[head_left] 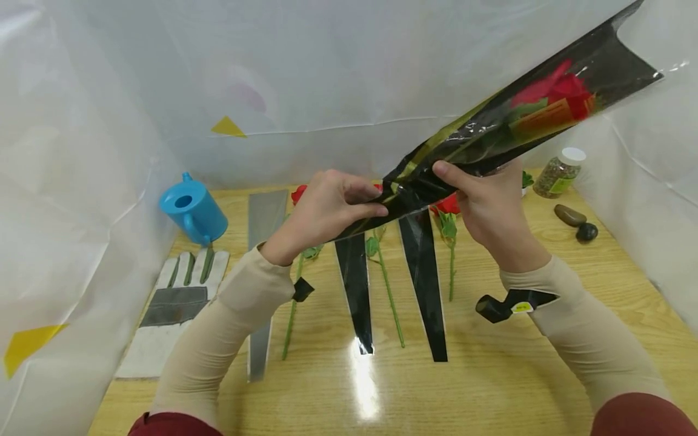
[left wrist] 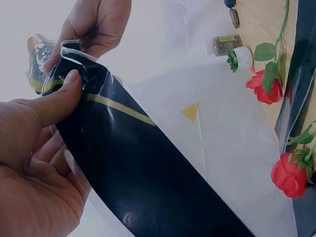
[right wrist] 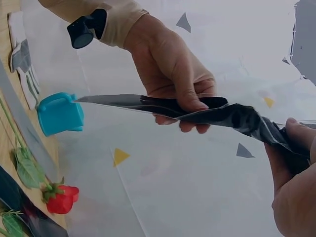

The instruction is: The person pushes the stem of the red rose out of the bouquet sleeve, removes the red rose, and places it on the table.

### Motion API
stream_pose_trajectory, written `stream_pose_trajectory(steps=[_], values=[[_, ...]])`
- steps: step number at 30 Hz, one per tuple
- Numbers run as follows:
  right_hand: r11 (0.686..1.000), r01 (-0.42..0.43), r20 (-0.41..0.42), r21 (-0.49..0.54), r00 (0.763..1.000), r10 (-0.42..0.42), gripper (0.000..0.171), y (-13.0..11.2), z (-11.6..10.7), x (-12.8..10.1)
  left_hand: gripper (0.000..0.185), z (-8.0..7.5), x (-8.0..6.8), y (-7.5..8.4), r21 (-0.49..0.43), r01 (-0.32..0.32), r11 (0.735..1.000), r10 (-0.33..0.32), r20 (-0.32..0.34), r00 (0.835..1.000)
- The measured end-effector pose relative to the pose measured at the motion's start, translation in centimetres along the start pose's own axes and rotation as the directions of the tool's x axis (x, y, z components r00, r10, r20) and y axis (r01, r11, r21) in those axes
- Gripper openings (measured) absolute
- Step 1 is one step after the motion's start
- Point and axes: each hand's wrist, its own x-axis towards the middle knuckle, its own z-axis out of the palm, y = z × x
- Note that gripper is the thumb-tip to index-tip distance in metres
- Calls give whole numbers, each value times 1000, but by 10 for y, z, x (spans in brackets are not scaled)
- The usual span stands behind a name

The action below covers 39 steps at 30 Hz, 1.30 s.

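Observation:
Above the table, a black and clear flower sleeve with a gold stripe slants up to the right. Inside its wide end shows a red rose. My left hand pinches the narrow part between thumb and fingers. Farther up, my right hand grips the sleeve with its thumb across the front. Between the hands the film is creased and twisted, as the right wrist view also shows. In the left wrist view the sleeve's narrow black end runs down past the left hand. The rose's stem is hidden by the film.
On the table lie more black sleeves, a grey sleeve and roses with green stems. To the left are a blue watering can and work gloves. A jar and dark stones stand at right.

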Motion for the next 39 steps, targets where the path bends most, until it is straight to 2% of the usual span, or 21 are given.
stream_pose_trajectory(steps=[2, 4, 9, 11, 14, 17, 20, 26, 29, 34, 36, 39], values=[[1000, 5, -14, 23, 1000, -5, 60, -2, -1, 1, 26, -1, -1, -3, -3, -2, 1000, 2, 0, 1000], [999, 12, -41, 41, 999, -10, 54, -4, -3, 3, 16, -2, -3, -7, 14, -19, 1000, 19, -5, 1000], [995, 21, -76, 99, 997, -13, 53, -8, -5, 5, 55, -5, -7, -17, 65, -59, 996, 60, -20, 998], [993, 22, -73, 116, 997, -13, 53, -10, -6, 6, 43, -6, -9, -20, 50, -46, 998, 47, -21, 999], [992, 33, -82, 123, 996, -23, 49, -14, -8, 8, 15, -8, -11, -23, 9, 2, 1000, -2, -19, 1000], [987, 40, -98, 157, 995, -25, 45, -18, -8, 9, 27, -10, -12, -24, -13, 42, 999, -43, -24, 999], [985, 46, -99, 168, 995, -30, 42, -20, -8, 10, 27, -10, -13, -24, -4, 50, 999, -50, -28, 998], [984, 17, -34, 178, 999, -11, 42, -20, -6, 11, 26, -7, -12, -23, -21, 33, 999, -33, -21, 999], [985, -9, -13, 172, 1000, 12, 42, -20, -4, 11, 14, -3, -10, -23, -48, 3, 999, -4, -5, 1000], [991, -34, -18, 127, 999, 37, 39, -19, -1, 12, 38, 4, -8, -24, -74, -46, 996, 47, 18, 999], [992, -40, -29, 119, 999, 44, 39, -17, -1, 12, 33, 6, -8, -23, -83, -43, 996, 44, 20, 999], [994, -50, -29, 96, 998, 53, 39, -12, -3, 11, 37, 8, -10, -25, -90, -27, 996, 31, 46, 998]])
